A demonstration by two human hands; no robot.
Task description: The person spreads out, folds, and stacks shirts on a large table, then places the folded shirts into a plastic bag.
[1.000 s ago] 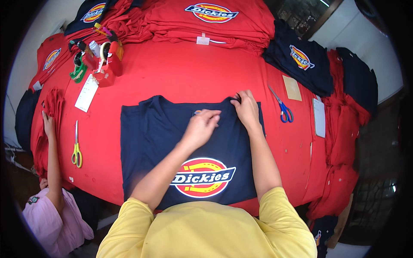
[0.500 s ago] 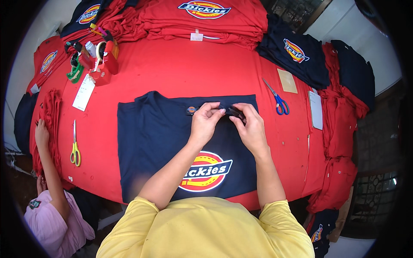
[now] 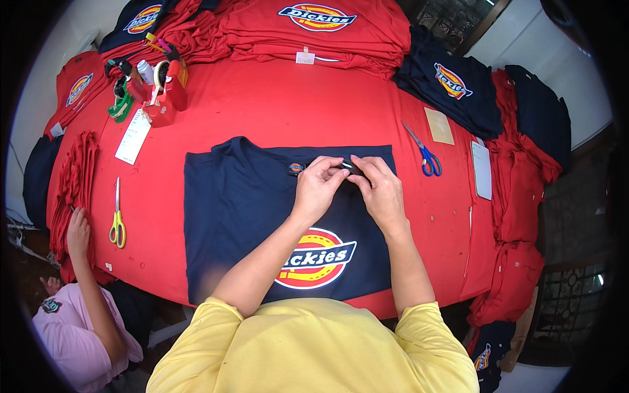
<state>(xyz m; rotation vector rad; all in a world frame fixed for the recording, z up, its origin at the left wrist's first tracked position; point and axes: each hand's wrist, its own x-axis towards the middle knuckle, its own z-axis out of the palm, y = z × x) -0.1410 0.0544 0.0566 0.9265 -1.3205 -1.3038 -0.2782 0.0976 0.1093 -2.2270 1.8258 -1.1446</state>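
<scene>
A navy T-shirt (image 3: 242, 209) with a large oval print lies spread before me on the red-covered table (image 3: 262, 98). Over its upper right part, my left hand (image 3: 318, 187) and my right hand (image 3: 380, 190) come together in a pinch. Between their fingertips is a small black piece (image 3: 352, 168) with a pale shiny streak. Its exact kind is too small to make out. Beside my left fingers, a small neck label (image 3: 295, 168) shows at the shirt's collar. My forearms cover part of the print.
Blue-handled scissors (image 3: 429, 160) lie to the right, yellow-handled scissors (image 3: 117, 226) to the left. A red tape dispenser (image 3: 159, 108) stands at the back left. Folded red shirts (image 3: 314, 46) and navy shirts (image 3: 452, 88) ring the table. At left, a co-worker's hand (image 3: 78, 232) touches red cloth.
My fingers have shifted on the small black piece, and its shiny streak now shows. The co-worker's hand at left has moved down along the red cloth.
</scene>
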